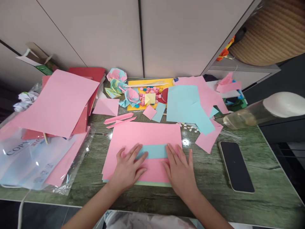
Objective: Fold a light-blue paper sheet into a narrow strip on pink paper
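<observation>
A narrow strip of light blue paper [154, 151] lies crosswise on a stack of pink paper sheets [145, 133], whose lower edge shows some green. My left hand [128, 165] rests on the strip's left end, fingers stretched out and apart. On its right end, the fingertips of my right hand [179, 167] lie flat, fingers spread. Both ends of the strip are partly hidden under the fingers. Folded pink paper strips [119, 119] sit just beyond the stack's upper left corner.
Left lies a plastic bag [30, 162] under pink sheets. Behind are folded paper flowers [132, 95], a yellow sheet [133, 106] with small beads, and blue paper [182, 101]. A phone [235, 167] and a clear bottle with a white cap [252, 113] are at right.
</observation>
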The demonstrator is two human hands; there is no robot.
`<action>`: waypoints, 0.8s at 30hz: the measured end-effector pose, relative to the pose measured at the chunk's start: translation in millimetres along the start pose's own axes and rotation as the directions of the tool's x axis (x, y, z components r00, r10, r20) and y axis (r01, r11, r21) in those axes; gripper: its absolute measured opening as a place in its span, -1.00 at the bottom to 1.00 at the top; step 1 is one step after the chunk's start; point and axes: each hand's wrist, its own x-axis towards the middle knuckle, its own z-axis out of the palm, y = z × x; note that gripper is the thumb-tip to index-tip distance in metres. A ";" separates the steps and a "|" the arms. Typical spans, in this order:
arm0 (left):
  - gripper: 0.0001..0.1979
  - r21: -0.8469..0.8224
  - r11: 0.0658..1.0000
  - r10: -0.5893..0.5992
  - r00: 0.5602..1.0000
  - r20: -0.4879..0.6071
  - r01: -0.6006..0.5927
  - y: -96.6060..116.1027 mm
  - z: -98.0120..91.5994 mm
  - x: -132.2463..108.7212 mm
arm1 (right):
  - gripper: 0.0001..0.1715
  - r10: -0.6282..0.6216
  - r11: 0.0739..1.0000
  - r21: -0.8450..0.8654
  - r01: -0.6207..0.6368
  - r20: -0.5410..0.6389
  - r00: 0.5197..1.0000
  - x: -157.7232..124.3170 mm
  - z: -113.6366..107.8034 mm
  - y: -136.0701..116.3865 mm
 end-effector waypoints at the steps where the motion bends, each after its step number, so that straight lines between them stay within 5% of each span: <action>1: -0.56 -0.003 1.000 0.009 1.000 0.007 -0.009 -0.8 -1.6 0.0 | -0.45 0.013 1.000 -0.022 -0.013 -0.007 1.000 0.3 -0.2 -3.0; 11: -0.45 -0.050 0.993 0.113 0.992 0.062 -0.110 -8.3 -5.7 -0.7 | -0.36 0.131 0.935 -0.333 -0.124 -0.002 0.991 21.2 8.3 -73.0; 24: -0.45 -0.086 0.986 0.147 0.989 0.022 -0.144 -10.5 -0.6 -1.6 | -0.40 0.137 0.963 -0.234 -0.131 0.011 0.990 22.5 7.1 -76.6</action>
